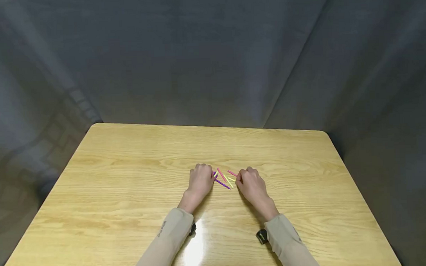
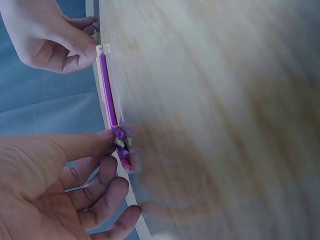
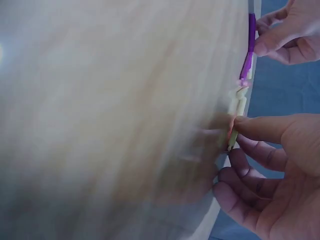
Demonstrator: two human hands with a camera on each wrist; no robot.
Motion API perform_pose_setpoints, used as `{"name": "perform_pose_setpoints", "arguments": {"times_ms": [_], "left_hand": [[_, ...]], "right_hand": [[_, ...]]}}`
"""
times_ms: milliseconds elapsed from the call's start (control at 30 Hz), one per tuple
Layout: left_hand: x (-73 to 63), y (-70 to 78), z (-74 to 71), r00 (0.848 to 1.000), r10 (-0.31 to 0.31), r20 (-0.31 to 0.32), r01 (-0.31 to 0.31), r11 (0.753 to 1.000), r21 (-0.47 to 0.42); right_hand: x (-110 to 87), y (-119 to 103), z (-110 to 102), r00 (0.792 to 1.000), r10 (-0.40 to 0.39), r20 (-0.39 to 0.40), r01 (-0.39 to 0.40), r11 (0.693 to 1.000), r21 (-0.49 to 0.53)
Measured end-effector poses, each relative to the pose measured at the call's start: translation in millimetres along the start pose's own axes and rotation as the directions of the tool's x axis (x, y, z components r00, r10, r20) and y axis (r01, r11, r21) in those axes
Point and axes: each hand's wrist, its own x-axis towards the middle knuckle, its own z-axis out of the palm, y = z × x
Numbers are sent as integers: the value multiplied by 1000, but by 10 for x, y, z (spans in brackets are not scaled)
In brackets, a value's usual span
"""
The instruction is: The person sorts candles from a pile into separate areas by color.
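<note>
Several thin coloured sticks lie in a loose zigzag on the table between the two hands. My left hand [image 1: 200, 180] is at their left end, pinching a purple stick [image 2: 108, 92] by thumb and finger, with short purple and yellow ends bunched by the fingertips. At the right end my right hand [image 1: 251, 185] pinches a pale yellow stick [image 3: 240, 107] low over the wood. Between them one pink stick [image 1: 221, 174] slants beside a yellow stick [image 1: 228, 181]. Another pink stick [image 1: 232, 173] runs toward the right fingers, which partly hide it.
The wooden table [image 1: 129, 171] has rounded far corners. Grey curtains [image 1: 182, 63] hang behind it and along both sides. Black wrist devices [image 1: 262, 236] sit under the sleeve cuffs, and a bright reflection lies on the wood near the left forearm.
</note>
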Motion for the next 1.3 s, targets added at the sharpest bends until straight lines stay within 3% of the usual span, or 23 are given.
{"name": "perform_pose_setpoints", "arguments": {"times_ms": [567,800,1000,1300], "left_hand": [[-3,-5,2,998,7,-56,-9,999,-35],[-27,-45,13,998,12,-61,-14,999,-29],[-21,-53,22,1000,2,-27,-2,999,-36],[2,-3,-32,998,49,-50,-52,997,-65]], "right_hand": [[200,3,-155,999,-40,-28,41,998,49],[291,-15,-171,999,-33,16,31,994,107],[377,-9,-168,999,-27,38,21,989,147],[527,39,-242,998,8,55,-18,983,184]]}}
